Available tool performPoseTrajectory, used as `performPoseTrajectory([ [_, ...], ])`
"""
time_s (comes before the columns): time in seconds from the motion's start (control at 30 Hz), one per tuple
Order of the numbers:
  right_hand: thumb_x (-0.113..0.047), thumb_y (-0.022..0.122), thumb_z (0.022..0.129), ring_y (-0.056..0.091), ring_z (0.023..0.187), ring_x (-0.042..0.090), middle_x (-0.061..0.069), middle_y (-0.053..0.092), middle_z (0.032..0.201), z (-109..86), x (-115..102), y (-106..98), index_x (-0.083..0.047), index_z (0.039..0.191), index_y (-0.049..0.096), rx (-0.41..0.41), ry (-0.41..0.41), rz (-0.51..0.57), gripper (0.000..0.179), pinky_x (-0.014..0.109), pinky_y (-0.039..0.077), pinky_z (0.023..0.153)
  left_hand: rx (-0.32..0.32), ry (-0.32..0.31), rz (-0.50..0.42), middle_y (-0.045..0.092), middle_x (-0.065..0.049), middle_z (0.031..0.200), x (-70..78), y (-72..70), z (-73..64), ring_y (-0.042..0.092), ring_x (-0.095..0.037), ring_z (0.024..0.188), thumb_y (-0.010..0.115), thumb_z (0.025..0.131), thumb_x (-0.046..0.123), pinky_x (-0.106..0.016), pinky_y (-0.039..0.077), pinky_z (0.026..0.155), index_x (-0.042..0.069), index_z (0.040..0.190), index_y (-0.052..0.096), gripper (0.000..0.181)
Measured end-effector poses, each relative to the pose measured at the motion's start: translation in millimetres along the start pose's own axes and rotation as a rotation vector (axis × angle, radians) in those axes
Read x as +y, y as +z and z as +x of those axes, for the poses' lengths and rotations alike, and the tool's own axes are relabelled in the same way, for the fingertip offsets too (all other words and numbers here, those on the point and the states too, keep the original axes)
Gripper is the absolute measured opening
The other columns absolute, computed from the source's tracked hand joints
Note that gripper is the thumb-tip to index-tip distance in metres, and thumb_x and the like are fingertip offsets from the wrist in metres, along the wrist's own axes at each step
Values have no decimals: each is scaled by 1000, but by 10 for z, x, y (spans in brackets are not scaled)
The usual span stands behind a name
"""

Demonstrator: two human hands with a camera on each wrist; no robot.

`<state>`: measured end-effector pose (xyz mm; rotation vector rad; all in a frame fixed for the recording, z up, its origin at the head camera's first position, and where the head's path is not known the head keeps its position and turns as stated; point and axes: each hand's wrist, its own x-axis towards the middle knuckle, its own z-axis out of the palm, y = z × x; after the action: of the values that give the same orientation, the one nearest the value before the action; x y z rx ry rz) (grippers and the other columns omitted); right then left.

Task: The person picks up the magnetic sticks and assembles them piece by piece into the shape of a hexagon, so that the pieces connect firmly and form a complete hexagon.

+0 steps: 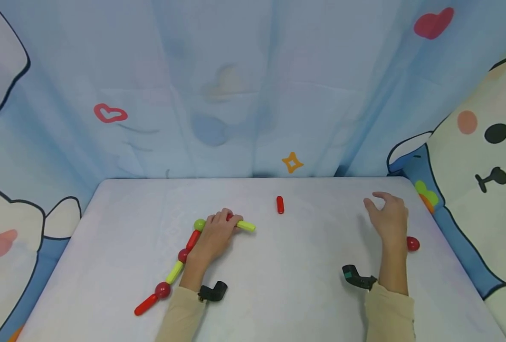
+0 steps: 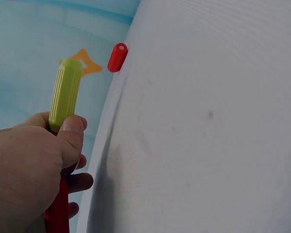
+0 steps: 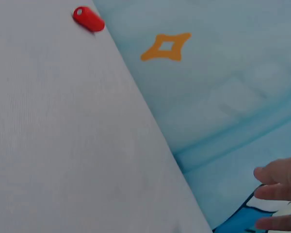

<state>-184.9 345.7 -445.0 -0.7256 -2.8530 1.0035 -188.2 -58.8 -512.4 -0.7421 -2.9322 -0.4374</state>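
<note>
A chain of red and yellow-green beads (image 1: 174, 273), round and long pieces joined end to end, slants across the left half of the table. My left hand (image 1: 216, 233) grips it near the far end. A yellow-green long bead (image 2: 66, 94) sticks out past the thumb, and part of the chain is hidden under the fingers. On the right, my right hand (image 1: 389, 217) is raised with nothing in it, thumb and fingers spread apart. A red round bead (image 1: 413, 243) lies just right of that wrist, partly hidden by it.
A loose red long bead (image 1: 280, 204) lies near the back of the white table (image 1: 295, 285), between the hands. It shows a hole in its end. A blue patterned curtain (image 1: 253, 95) hangs behind the back edge. Each wrist wears a small black camera (image 1: 213, 291).
</note>
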Motion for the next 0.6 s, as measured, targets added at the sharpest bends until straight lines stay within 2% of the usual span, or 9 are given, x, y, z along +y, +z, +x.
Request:
performPoseTrajectory([
  [0.17, -35, 46, 100, 18, 139, 53, 35, 14, 154, 18, 68, -32, 0, 147, 35, 33, 107, -47, 60, 71, 39, 97, 4, -8, -31, 54, -5, 112, -28, 3, 14, 51, -19, 99, 60, 96, 28, -34, 40, 85, 30, 128, 56, 32],
  [0.37, -32, 47, 100, 14, 138, 54, 37, 9, 152, 59, 159, 8, 2, 146, 34, -16, 172, -114, 59, 71, 39, 97, 13, -20, -35, 53, -6, 114, -46, -6, 13, 51, -20, 101, 62, 95, 26, -35, 40, 87, 31, 126, 57, 32],
  [0.47, -28, 49, 100, 18, 135, 54, 39, 13, 150, 87, 205, 58, 3, 146, 34, -51, 180, -132, 57, 69, 41, 96, 3, -23, -40, 52, -6, 116, -55, -8, 2, 51, -21, 102, 62, 95, 26, -37, 41, 89, 30, 126, 57, 32],
  [0.6, -18, 47, 100, 24, 127, 54, 39, 25, 142, 110, 244, 104, 5, 143, 38, -80, 165, -143, 49, 64, 44, 96, -20, -30, -43, 51, -6, 118, -66, -9, -7, 50, -21, 105, 61, 95, 26, -38, 41, 93, 29, 128, 55, 33],
])
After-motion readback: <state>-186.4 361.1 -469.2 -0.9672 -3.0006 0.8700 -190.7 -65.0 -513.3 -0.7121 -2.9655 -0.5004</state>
